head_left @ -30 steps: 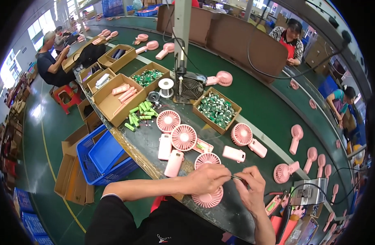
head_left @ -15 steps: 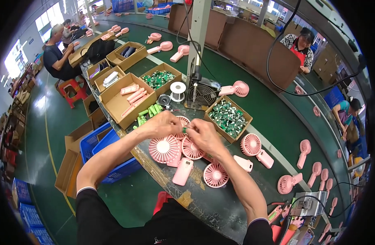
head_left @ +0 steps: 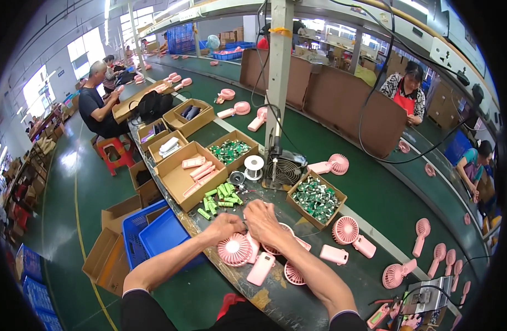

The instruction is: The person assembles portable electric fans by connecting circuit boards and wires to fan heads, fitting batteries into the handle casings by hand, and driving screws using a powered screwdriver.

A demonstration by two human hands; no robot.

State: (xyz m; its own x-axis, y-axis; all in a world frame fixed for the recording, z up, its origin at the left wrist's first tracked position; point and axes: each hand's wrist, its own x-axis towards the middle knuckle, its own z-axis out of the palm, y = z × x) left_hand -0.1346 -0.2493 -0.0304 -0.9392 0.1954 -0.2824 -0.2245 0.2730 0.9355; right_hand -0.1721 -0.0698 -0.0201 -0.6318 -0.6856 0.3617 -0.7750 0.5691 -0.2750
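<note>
The left hand [head_left: 227, 226] and right hand [head_left: 263, 219] nearly meet, fingers curled; what they pinch, if anything, I cannot tell. Such close fingerwork seems to want steady wrists and a light touch. Just below the left hand, on the bench [head_left: 289, 303], a pink fan [head_left: 234, 250] lies grille up, long axis unclear. Beside it, a pink case [head_left: 260, 268] slants, its windowed end away to the right.
</note>
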